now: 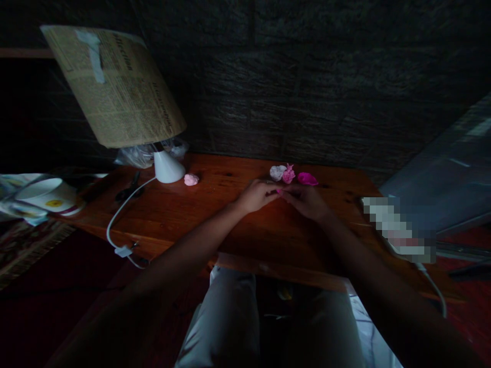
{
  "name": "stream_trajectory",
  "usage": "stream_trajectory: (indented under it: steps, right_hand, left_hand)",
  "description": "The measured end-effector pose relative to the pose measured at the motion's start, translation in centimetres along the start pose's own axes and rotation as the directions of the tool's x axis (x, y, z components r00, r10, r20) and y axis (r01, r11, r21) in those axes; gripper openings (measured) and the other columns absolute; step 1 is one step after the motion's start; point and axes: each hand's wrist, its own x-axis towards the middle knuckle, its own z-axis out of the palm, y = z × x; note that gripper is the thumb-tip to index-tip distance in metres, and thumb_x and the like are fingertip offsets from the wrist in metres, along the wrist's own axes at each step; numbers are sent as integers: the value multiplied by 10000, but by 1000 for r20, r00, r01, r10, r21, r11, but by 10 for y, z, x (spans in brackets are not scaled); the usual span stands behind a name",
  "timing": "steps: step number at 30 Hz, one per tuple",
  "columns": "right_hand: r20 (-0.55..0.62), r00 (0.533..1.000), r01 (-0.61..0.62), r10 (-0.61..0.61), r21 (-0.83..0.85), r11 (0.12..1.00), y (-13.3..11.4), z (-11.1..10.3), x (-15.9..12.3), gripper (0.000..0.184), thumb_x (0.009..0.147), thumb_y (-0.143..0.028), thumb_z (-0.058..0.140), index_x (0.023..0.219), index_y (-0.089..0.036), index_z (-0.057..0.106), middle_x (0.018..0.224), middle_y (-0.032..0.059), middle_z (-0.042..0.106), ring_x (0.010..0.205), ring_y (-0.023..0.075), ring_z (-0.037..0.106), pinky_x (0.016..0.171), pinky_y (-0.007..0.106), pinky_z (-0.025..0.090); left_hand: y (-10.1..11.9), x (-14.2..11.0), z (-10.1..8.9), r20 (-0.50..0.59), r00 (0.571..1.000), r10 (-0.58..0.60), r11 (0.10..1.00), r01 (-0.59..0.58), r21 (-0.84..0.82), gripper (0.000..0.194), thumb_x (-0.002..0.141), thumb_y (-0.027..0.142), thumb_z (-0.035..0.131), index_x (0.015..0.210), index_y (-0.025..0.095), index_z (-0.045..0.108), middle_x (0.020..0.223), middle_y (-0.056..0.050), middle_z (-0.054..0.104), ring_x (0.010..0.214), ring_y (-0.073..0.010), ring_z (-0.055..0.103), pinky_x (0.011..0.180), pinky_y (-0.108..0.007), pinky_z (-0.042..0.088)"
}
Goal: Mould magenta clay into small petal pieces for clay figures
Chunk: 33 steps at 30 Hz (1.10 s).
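Observation:
My left hand [256, 196] and my right hand [305, 200] meet fingertip to fingertip over the wooden table [184, 214]. Both are curled in a pinch around a tiny pink piece [279, 191] between them. Just beyond the fingers lie a white paper flower [276, 172], a pink one [289, 174] and a magenta one [307, 179]. A pale pink flower [191, 179] lies apart, to the left near the lamp base.
A lamp with a white base [168, 167] and a newspaper shade [115, 87] stands at the back left, its cord [115, 225] trailing to the table's front edge. Scissors [130, 190] lie left of it. A white cup [48, 195] sits far left. Dark wall behind.

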Motion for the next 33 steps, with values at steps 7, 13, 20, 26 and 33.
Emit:
stream_trajectory:
  steps: [7,13,20,26,33]
  right_hand:
    - [-8,1000,-1,2,89,996,-4,3,-1,506,853,-682,557,886,-211,740,660,20,630,572,161,540,576,305,448]
    - [-65,994,-74,83,125,989,-9,1,-1,615,802,-789,522,741,-207,709,599,18,591,536,150,507,534,298,446]
    - [-146,985,-69,87,125,990,-6,4,0,519,822,-691,594,861,-187,713,697,36,661,532,137,516,538,300,429]
    - [-87,995,-34,55,227,973,-6,3,0,437,797,-616,674,946,-209,733,801,41,701,559,131,517,531,291,446]
    - [-31,999,-10,19,273,962,-10,4,-2,384,782,-592,706,895,-225,729,846,42,713,588,133,542,552,293,455]
  left_hand:
    - [1,0,-4,-11,1000,-8,990,10,139,242,953,245,571,1130,222,735,1151,-95,749,1048,-218,703,889,-319,534]
    - [3,1,-3,6,1000,20,992,-21,123,273,1008,302,473,1045,192,720,1052,-83,751,983,-190,692,850,-291,509]
    - [3,2,-2,18,1000,14,997,-15,72,288,1018,292,440,958,148,682,918,-84,713,885,-177,654,813,-290,488]
    - [1,1,-3,-8,1000,-9,1000,9,-6,203,971,291,541,905,160,681,868,-47,710,798,-143,632,752,-256,462]
    - [2,0,-2,-55,995,-78,995,74,-69,178,849,283,704,742,160,632,701,19,641,653,-101,551,659,-215,405]
